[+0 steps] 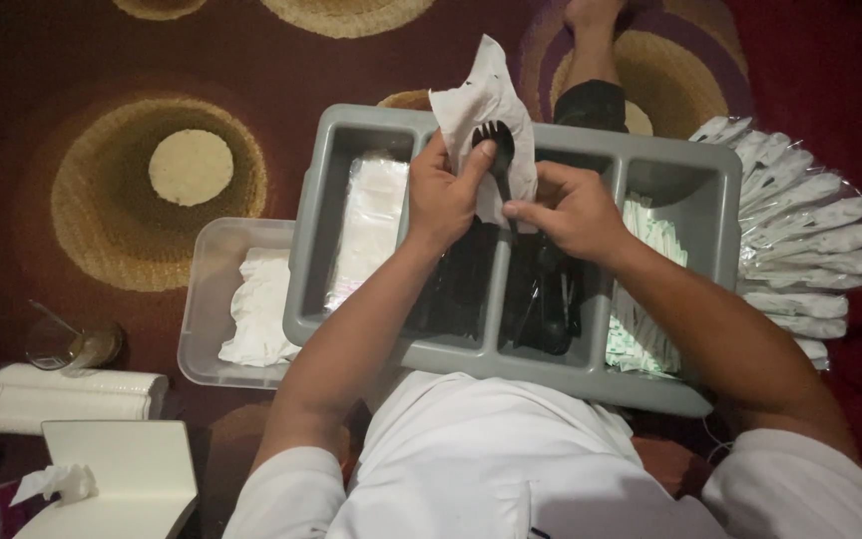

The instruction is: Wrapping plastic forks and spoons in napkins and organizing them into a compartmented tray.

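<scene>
Fork [496, 140] and white napkin [486, 105] pinched together in left hand [441, 195]; right hand [571, 210] pinches handle. Step: kit assembly over grey tray [710, 180]. Next needs wrapping.

Grey tray [710, 190], white napkin [486, 95], black fork [496, 140], dark red carpet [72, 70] — gold circles, cutlery [551, 299] seemingly black

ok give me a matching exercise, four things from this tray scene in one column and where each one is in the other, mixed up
Things:
1. black plastic fork
2. clear plastic tub
3. fan of sealed white packets
4. glass cup

Places:
A. on the carpet, far left
B. right of the grey divided tray
C. against a white napkin, held by the left hand and right hand
D. left of the tray, holding white tissue

Pairs: 1-C, 2-D, 3-B, 4-A
</scene>
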